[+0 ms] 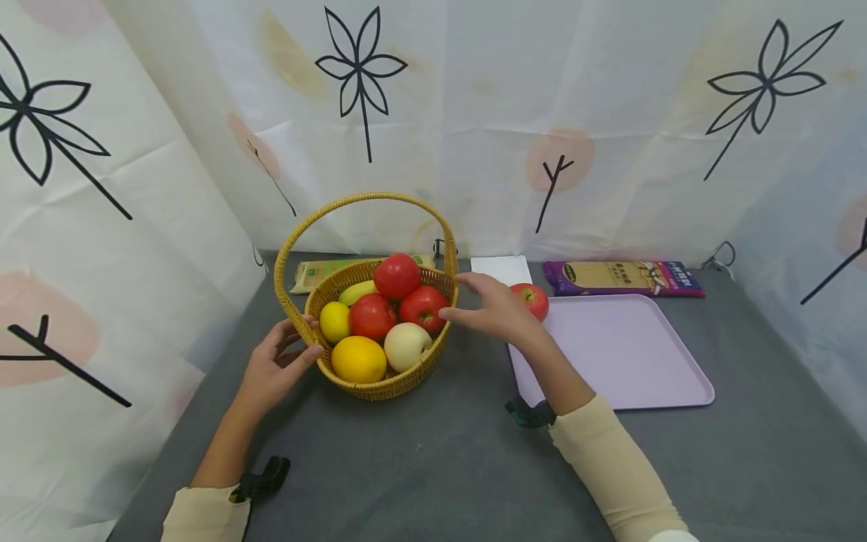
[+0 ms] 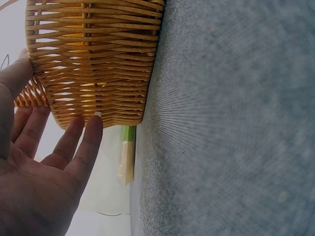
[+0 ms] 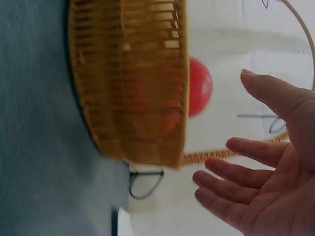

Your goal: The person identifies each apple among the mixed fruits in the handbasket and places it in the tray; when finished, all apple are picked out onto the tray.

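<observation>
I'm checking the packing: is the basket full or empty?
Full: fruit heaps in the basket, one red piece above its rim.

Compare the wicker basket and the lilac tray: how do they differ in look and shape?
The wicker basket is golden and woven, while the lilac tray is plain and smooth. The basket is deep and rounded; the tray is shallow and flat. The basket has a tall arched handle, whereas no handle shows on the tray. Both rest on the grey tabletop.
</observation>
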A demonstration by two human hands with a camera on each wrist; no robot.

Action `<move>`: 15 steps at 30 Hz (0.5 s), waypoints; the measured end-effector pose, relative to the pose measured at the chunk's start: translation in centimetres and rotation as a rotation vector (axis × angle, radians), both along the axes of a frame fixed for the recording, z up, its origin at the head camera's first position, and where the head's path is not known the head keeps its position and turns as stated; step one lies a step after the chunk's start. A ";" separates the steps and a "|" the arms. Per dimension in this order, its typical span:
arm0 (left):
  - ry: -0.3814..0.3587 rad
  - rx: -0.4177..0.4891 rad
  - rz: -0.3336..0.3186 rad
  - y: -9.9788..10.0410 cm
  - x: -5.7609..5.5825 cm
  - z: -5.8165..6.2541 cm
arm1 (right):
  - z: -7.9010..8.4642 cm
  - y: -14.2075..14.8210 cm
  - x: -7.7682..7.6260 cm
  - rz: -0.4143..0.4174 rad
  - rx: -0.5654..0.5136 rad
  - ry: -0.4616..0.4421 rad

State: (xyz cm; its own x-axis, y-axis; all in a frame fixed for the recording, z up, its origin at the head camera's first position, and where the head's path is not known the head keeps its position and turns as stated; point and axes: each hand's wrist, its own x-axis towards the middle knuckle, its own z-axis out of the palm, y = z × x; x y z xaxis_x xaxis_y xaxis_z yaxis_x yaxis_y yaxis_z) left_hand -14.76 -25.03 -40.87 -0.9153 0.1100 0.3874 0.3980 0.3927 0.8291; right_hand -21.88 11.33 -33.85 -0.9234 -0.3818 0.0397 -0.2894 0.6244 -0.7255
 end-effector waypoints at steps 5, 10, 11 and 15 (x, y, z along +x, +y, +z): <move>0.000 0.011 0.003 -0.7 -0.7 -1.3 | -1.0 -1.9 -0.4 0.070 -0.124 0.048; 0.000 0.018 -0.004 -0.6 -0.5 -1.0 | -2.2 -3.6 -1.2 0.077 -0.175 0.125; 0.002 0.018 -0.005 -0.4 -0.3 -0.7 | -2.4 -3.8 -1.5 0.075 -0.166 0.145; 0.014 0.021 -0.009 0.5 0.4 0.6 | -2.9 -4.7 -2.6 0.056 -0.072 0.206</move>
State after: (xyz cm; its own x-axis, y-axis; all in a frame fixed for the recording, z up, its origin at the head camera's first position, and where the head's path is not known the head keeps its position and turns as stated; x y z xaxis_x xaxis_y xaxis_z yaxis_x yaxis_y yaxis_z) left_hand -14.34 -24.53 -40.26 -0.9087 0.1100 0.4026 0.4132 0.3720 0.8312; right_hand -24.48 6.61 -36.74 -0.8704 -0.4217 0.2541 -0.4686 0.5516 -0.6900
